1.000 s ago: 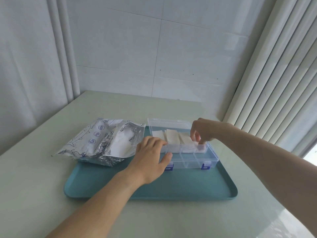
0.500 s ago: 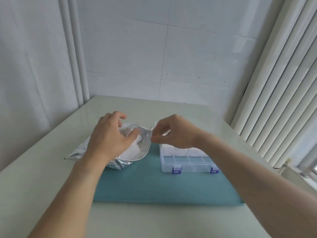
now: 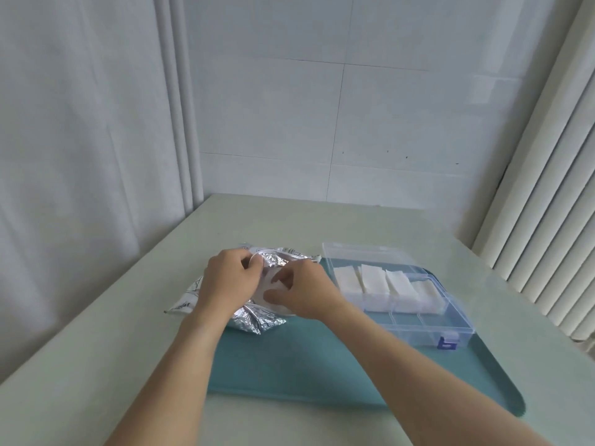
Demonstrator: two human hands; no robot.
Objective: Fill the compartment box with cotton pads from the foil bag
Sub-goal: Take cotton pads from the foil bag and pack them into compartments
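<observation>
A crumpled silver foil bag (image 3: 257, 321) lies on the left part of a teal tray (image 3: 299, 365), its mouth facing right. My left hand (image 3: 230, 283) grips the upper edge of the bag's mouth. My right hand (image 3: 304, 292) has its fingers in the opening, curled around white cotton pads (image 3: 273, 278) inside. To the right stands the clear compartment box (image 3: 415, 317) with its lid open; white pads (image 3: 373, 278) fill the back row, and the front row holds none.
The tray sits on a pale table (image 3: 96, 349) that ends at a tiled wall. A white curtain (image 3: 80, 140) hangs on the left and vertical blinds (image 3: 553, 204) on the right.
Both hands left the box and went to the foil bag. The left hand now grips the bag's edge, and the right hand's fingers have gone into the opening.
</observation>
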